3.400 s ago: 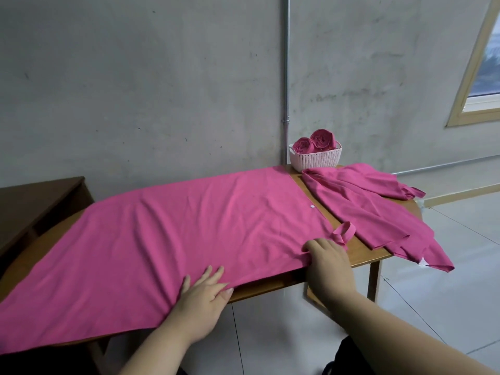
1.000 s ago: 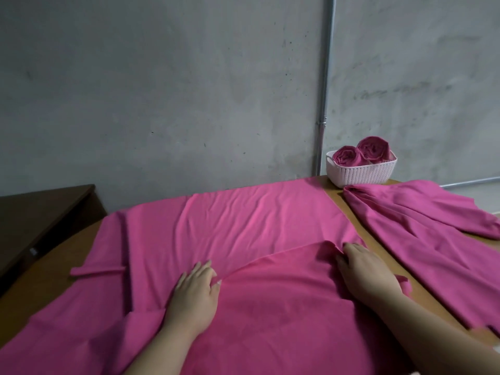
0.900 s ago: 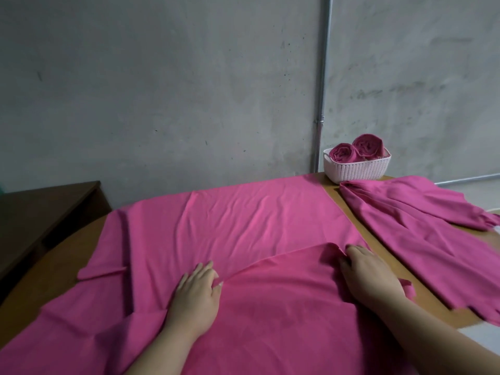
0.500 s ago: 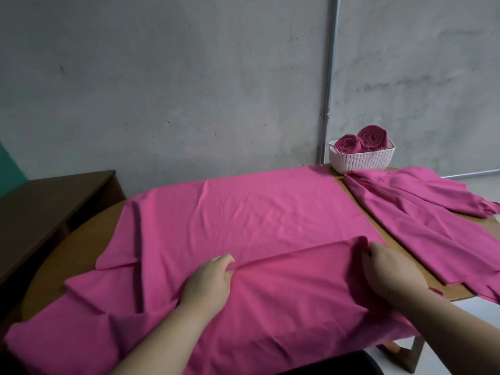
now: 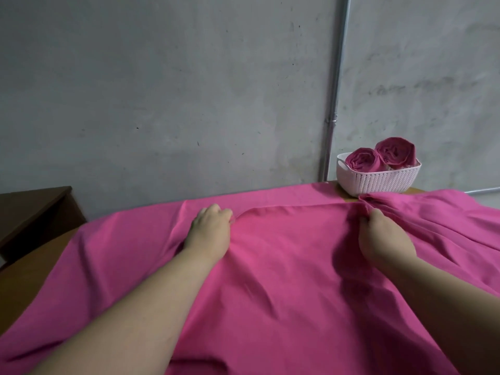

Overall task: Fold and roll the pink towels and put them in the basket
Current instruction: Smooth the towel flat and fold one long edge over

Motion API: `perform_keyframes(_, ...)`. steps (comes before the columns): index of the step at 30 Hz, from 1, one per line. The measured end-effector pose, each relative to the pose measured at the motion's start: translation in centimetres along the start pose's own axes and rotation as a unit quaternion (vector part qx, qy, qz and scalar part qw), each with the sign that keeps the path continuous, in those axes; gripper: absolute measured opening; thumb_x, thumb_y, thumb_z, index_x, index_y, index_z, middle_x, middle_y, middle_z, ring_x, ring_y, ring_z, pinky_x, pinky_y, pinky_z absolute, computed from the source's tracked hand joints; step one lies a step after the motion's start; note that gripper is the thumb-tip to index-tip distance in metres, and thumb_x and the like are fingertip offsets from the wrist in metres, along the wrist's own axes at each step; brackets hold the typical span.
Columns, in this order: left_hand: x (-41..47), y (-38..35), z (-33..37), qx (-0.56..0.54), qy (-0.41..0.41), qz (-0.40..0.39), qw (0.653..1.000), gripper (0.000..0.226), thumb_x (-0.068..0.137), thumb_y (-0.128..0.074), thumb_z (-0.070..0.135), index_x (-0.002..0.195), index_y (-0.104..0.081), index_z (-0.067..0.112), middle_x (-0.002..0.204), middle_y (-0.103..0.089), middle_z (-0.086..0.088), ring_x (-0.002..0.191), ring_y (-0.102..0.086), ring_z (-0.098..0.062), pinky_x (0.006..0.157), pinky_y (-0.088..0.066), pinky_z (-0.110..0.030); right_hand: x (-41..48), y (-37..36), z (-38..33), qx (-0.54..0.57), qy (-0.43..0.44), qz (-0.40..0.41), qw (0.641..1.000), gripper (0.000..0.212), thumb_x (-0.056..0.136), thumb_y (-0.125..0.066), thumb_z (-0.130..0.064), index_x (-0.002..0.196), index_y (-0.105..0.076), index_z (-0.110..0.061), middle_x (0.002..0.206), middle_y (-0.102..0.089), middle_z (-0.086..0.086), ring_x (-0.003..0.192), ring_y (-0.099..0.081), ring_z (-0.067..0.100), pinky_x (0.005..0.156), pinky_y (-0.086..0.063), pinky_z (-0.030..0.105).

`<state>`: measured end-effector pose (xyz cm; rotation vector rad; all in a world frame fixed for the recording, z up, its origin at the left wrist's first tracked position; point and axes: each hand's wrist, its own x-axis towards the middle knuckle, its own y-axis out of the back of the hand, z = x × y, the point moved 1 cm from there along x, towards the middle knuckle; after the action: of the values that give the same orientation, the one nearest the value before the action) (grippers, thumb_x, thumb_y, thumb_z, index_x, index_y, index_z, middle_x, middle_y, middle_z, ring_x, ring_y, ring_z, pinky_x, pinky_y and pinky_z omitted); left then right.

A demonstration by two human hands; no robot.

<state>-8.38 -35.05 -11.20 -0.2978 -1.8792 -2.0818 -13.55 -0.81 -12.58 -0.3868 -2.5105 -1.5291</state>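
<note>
A big pink towel (image 5: 284, 280) covers most of the counter (image 5: 29, 274), whose bare wood shows only at the left. Its near part is doubled over away from the person, and the edge of that upper layer runs across between the two hands, just short of the towel's far edge by the wall (image 5: 162, 90).

The left hand (image 5: 211, 231) lies on the cloth at the left end of that edge. Its fingers (image 5: 224, 213) are curled and pinch the rounded corner of the upper layer. The right hand (image 5: 384, 239) is at the right end. Its fingers (image 5: 365, 220) are curled down into a bunch of gathered cloth and hold it. Both forearms reach in from the bottom of the view over the towel.

A second towel (image 5: 454, 212) lies rumpled at the right, just beside the right hand, and runs off the right side of the view; where one cloth ends and the other begins under that hand I cannot tell.

A white woven basket (image 5: 378, 182) stands at the far right corner of the counter, against the wall, its front touching the second towel. Two rolls (image 5: 362, 159) of pink towel stand in it side by side, their spiral ends facing the person.

A thin pipe (image 5: 334, 104) runs up the wall behind the basket. A dark cabinet (image 5: 29, 209) stands at the far left
</note>
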Motion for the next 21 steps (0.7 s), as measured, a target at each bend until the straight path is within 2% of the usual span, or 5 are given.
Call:
perform_keyframes(8, 1.2, -6.4, -3.0, -0.092, 0.063, -0.063, 0.992, 0.012, 0.101, -0.051, 0.035, 0.102, -0.052, 0.023, 0.113, -0.061, 0.001, 0.115, -0.054, -0.025, 0.099, -0.039, -0.038, 4.0, -6.0, 1.3, -0.067, 0.039, -0.05, 0.996, 0.029, 0.101, -0.03, -0.033, 0.084, -0.048, -0.019, 0.105, -0.065, 0.012, 0.098, -0.063, 0.036, 0.084, -0.049, 0.046)
perform_keyframes(10, 0.5, -6.4, -3.1, -0.068, 0.067, -0.094, 0.991, 0.033, 0.102, -0.047, 0.04, 0.13, -0.052, 0.024, 0.14, -0.055, 0.001, 0.135, -0.045, -0.021, 0.114, -0.031, -0.038, 3.5, -5.9, 1.7, -0.073, 0.043, -0.067, 0.994, 0.028, 0.102, -0.03, -0.033, 0.083, -0.047, -0.02, 0.106, -0.063, 0.011, 0.1, -0.06, 0.035, 0.085, -0.047, 0.045)
perform_keyframes(12, -0.7, -6.2, -2.8, -0.049, 0.064, -0.119, 0.99, 0.051, 0.104, -0.04, 0.046, 0.151, -0.038, 0.026, 0.161, -0.034, 0.002, 0.15, -0.026, -0.016, 0.123, -0.019, -0.037, 2.3, -5.4, 1.8, -0.076, 0.052, -0.078, 0.993, 0.027, 0.103, -0.031, -0.031, 0.083, -0.046, -0.021, 0.106, -0.061, 0.01, 0.101, -0.058, 0.034, 0.084, -0.041, 0.042)
perform_keyframes(17, -5.7, -4.0, -2.0, -0.014, 0.049, -0.153, 0.987, 0.061, 0.101, -0.02, 0.057, 0.157, -0.027, 0.035, 0.167, -0.018, 0.006, 0.154, -0.012, -0.012, 0.124, -0.013, -0.035, -3.0, -3.0, 2.4, -0.091, 0.072, -0.074, 0.99, 0.019, 0.103, -0.032, -0.027, 0.088, -0.043, -0.023, 0.106, -0.06, 0.004, 0.103, -0.059, 0.026, 0.077, -0.028, 0.036)
perform_keyframes(21, -10.5, -1.7, -1.2, 0.001, 0.045, -0.162, 0.986, 0.101, 0.067, 0.012, 0.067, 0.156, -0.026, 0.04, 0.167, -0.016, 0.01, 0.154, -0.01, -0.009, 0.123, -0.01, -0.032, -8.0, -1.0, 3.4, -0.096, 0.077, -0.068, 0.99, 0.015, 0.102, -0.036, -0.028, 0.099, -0.05, -0.024, 0.111, -0.062, -0.001, 0.111, -0.058, 0.02, 0.091, -0.037, 0.033)
